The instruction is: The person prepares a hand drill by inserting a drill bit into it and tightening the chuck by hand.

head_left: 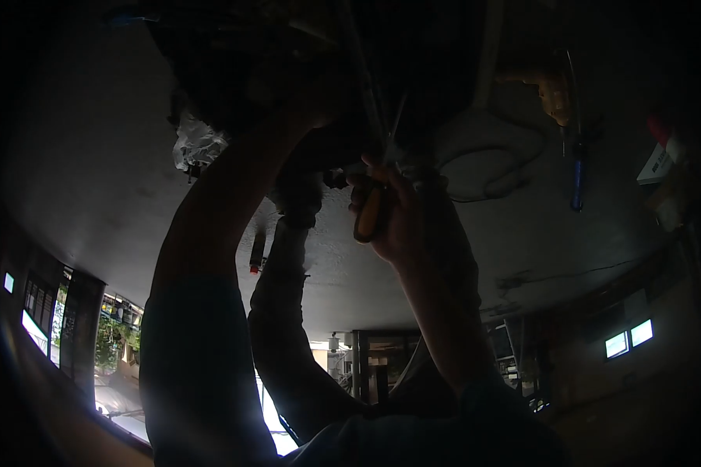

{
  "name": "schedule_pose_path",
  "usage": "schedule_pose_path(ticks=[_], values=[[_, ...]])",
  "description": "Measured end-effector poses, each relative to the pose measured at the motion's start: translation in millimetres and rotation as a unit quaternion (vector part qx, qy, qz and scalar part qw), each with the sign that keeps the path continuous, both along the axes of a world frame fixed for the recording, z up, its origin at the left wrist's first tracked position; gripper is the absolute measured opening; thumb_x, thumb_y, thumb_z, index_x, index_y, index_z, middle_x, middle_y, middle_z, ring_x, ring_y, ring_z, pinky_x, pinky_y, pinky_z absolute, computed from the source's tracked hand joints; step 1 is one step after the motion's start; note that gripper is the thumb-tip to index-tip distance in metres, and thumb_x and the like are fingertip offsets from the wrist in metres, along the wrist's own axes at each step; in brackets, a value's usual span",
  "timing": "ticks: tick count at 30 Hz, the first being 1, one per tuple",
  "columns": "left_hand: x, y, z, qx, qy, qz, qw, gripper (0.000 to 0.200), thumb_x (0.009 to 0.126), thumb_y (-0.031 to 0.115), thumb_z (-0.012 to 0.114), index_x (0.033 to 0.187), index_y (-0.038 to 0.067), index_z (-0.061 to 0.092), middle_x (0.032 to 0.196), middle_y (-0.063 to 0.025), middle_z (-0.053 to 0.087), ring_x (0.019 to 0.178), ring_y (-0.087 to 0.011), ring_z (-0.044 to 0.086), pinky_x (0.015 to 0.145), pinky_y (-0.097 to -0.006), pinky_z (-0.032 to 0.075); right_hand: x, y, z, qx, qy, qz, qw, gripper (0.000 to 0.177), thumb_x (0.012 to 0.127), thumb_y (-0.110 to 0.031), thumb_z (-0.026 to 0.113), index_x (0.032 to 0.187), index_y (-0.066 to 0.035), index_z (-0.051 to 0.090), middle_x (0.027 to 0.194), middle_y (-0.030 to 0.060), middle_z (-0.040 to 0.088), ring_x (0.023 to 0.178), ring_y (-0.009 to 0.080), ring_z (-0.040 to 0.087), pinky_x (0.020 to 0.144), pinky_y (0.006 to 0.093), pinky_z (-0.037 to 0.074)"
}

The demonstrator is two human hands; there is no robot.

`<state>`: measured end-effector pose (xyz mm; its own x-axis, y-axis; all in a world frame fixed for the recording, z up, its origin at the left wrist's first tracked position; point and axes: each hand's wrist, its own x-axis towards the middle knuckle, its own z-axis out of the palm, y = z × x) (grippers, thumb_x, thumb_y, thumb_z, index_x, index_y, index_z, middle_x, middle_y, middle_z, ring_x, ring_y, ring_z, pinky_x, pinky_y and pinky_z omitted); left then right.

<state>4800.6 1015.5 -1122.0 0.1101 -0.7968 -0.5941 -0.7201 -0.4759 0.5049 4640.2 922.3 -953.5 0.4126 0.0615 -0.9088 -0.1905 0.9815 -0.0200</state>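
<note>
My right hand (401,222) is closed around the orange-yellow handle of a screwdriver (371,212). Its thin shaft points up toward a large dark object (304,47), whose details are lost in shadow. On the left, my left arm stretches up to that same dark object. There my left hand (319,109) lies against it, with its fingers hidden in the dark. Beside the left forearm sits a crumpled, shiny piece of clear plastic (199,145).
A power drill (553,97) and a blue-handled tool (577,183) lie at the right, near a looped cable (487,191). Farther right is a white box (654,166). A small red-tipped item (255,268) rests on the grey floor (335,288) beside my leg (280,288).
</note>
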Motion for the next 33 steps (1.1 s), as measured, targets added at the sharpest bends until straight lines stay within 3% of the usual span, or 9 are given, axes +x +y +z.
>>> schedule_pose_path(ticks=[2,4,8,11,13,16,21,28,33], values=[[-17.3,20.0,-26.8,-0.010,0.059,0.120,0.991,0.035,0.090,0.014,0.049,0.124,0.008,0.050,0.132,-0.0119,0.046,0.126,-0.0259,0.041,0.107,-0.0430,0.030,0.6,-0.8,1.9,-0.003,0.017,-0.003,1.000,0.044,0.092,-0.039,0.048,0.119,-0.005,0.052,0.094,0.0142,0.064,0.073,0.0156,0.061,0.064,0.0290,0.051],[-18.9,80.2,-52.4,-0.055,-0.088,-0.055,0.993,0.036,0.092,0.015,0.044,0.127,0.008,0.048,0.137,-0.0128,0.041,0.131,-0.0266,0.035,0.109,-0.0408,0.026,-4.6,0.7,0.6,0.010,0.013,-0.013,1.000,0.043,0.092,-0.037,0.049,0.120,-0.005,0.051,0.095,0.0146,0.063,0.074,0.0155,0.061,0.064,0.0291,0.051],[-14.7,107.6,-27.6,-0.118,-0.065,0.006,0.991,0.037,0.091,0.011,0.044,0.128,0.007,0.047,0.137,-0.0146,0.040,0.132,-0.0270,0.032,0.110,-0.0400,0.024,-1.6,1.4,0.7,0.011,0.012,0.015,1.000,0.045,0.092,-0.038,0.051,0.122,-0.005,0.049,0.097,0.0129,0.060,0.076,0.0152,0.060,0.065,0.0299,0.050],[-13.7,90.4,2.0,0.029,0.075,0.245,0.966,0.036,0.091,0.009,0.043,0.126,0.007,0.049,0.137,-0.0158,0.040,0.131,-0.0285,0.033,0.110,-0.0403,0.025,0.4,5.3,4.0,0.005,0.022,0.025,0.999,0.044,0.091,-0.037,0.053,0.121,-0.006,0.050,0.097,0.0123,0.059,0.078,0.0156,0.059,0.066,0.0303,0.049],[-6.6,78.0,17.0,-0.019,-0.046,0.029,0.998,0.044,0.089,0.005,0.040,0.132,0.008,0.044,0.133,-0.0158,0.045,0.122,-0.0271,0.045,0.106,-0.0397,0.033,2.0,6.5,4.3,0.000,0.030,0.026,0.999,0.043,0.090,-0.037,0.054,0.120,-0.006,0.050,0.098,0.0118,0.059,0.078,0.0157,0.059,0.066,0.0304,0.049],[3.4,40.5,20.9,0.134,0.048,0.054,0.988,0.044,0.089,0.006,0.041,0.134,0.009,0.042,0.131,-0.0157,0.048,0.118,-0.0271,0.049,0.103,-0.0398,0.037,-1.1,11.1,2.9,-0.008,0.033,0.041,0.999,0.044,0.092,-0.037,0.050,0.122,-0.005,0.050,0.096,0.0145,0.062,0.075,0.0151,0.060,0.067,0.0289,0.050],[16.0,38.4,-29.2,-0.119,-0.173,-0.090,0.974,0.045,0.090,0.016,0.045,0.134,0.008,0.041,0.133,-0.0144,0.045,0.123,-0.0263,0.044,0.104,-0.0393,0.035,-1.3,11.2,0.5,-0.007,0.037,0.060,0.998,0.041,0.090,-0.034,0.055,0.120,-0.007,0.050,0.096,0.0088,0.058,0.084,0.0154,0.060,0.065,0.0299,0.049],[45.0,66.6,-65.2,-0.152,-0.334,-0.264,0.892,0.051,0.090,0.030,0.051,0.134,0.008,0.041,0.137,-0.0126,0.042,0.130,-0.0252,0.037,0.106,-0.0385,0.033,-4.1,15.9,-0.1,-0.007,0.025,0.056,0.998,0.040,0.091,-0.034,0.054,0.119,-0.007,0.049,0.094,0.0116,0.060,0.074,0.0142,0.060,0.064,0.0286,0.049],[81.4,53.5,-37.6,-0.085,-0.256,-0.325,0.906,0.040,0.090,0.028,0.046,0.126,0.011,0.047,0.145,-0.0105,0.032,0.137,-0.0222,0.023,0.115,-0.0375,0.011,-4.7,15.4,-0.7,-0.011,0.025,0.058,0.998,0.040,0.092,-0.035,0.052,0.121,-0.008,0.052,0.095,0.0132,0.062,0.076,0.0149,0.062,0.068,0.0293,0.050]])
